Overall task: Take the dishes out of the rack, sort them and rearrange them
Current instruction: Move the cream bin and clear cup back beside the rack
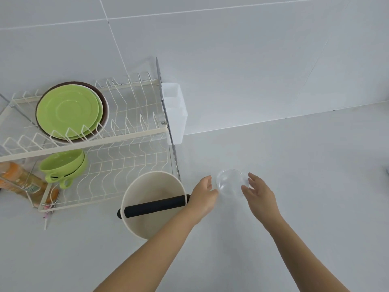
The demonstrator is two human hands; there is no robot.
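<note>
A small clear bowl [231, 182] sits on the white counter [294, 165], right of the rack. My left hand [203, 194] touches its left side with the fingertips, and my right hand [260, 196] cups its right side. The two-tier white wire dish rack [126, 135] stands at the left. Its upper tier holds green plates [69, 110] leaning against a brown-rimmed plate [105, 114]. Two stacked green cups [63, 165] with handles lie on the lower tier. A cream pot [153, 190] with a black handle [153, 206] stands at the rack's front right corner, just left of my left wrist.
A white plastic cutlery holder [174, 110] hangs on the rack's right end. An orange-labelled bottle [19, 180] lies at the far left beside the rack. A tiled wall [231, 49] rises behind the counter.
</note>
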